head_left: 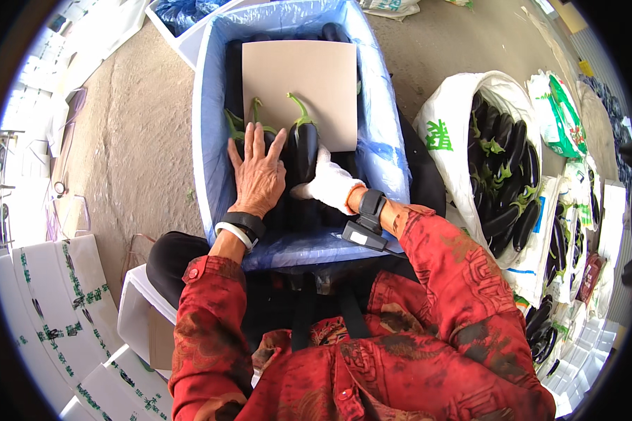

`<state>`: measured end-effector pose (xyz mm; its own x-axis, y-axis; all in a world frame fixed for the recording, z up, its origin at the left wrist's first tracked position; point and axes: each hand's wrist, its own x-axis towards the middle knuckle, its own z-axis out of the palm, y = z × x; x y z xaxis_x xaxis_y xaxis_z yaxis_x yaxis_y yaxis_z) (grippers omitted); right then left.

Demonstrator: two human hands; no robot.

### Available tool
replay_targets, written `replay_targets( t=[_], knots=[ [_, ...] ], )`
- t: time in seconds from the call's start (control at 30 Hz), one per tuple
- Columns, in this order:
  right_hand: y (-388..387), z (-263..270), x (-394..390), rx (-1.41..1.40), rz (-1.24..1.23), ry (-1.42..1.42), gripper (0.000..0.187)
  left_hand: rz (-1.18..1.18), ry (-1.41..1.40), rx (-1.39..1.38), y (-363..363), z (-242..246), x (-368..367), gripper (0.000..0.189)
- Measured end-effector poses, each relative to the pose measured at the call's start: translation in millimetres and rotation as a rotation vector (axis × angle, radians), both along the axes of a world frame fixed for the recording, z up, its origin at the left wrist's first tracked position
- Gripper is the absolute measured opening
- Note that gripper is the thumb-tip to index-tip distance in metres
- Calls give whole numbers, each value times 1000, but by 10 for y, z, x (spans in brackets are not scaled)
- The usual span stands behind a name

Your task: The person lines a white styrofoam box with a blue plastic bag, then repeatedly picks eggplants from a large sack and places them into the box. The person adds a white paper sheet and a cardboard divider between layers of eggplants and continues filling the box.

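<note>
Before me stands a foam box lined with blue plastic film, with dark purple eggplants inside. A beige cardboard sheet lies over the eggplants in its far part. My bare left hand rests palm down on eggplants at the left, fingers spread, hiding much of them; one green stem sticks out past the fingertips. In its white knit glove, my right hand grips an eggplant from the right and below. That eggplant's green stem points away from me, over the cardboard.
To the right, a white woven sack full of eggplants gapes towards me, with more sacks beyond it. White foam boxes with green printing are stacked at left. Another foam box holding blue film touches the far left corner.
</note>
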<state>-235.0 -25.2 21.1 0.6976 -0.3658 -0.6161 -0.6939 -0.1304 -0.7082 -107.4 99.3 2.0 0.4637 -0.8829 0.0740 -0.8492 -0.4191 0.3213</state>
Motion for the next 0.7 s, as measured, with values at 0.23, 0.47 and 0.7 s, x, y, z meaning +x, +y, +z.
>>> replay_targets(
  t=[0.23,0.47,0.7],
  knots=[
    [-173,300,-49,-274,290,-12,76,-152,-118,120,-156,-56,-119,54],
    [-1748,714,-2034,-1302,-583,-273,45,-149,-113,101,-125,-101,-113,53],
    [-2184,-250,-4190,-343,-1154,841,92,-145,-130,145,-126,-128,-88,55]
  ],
)
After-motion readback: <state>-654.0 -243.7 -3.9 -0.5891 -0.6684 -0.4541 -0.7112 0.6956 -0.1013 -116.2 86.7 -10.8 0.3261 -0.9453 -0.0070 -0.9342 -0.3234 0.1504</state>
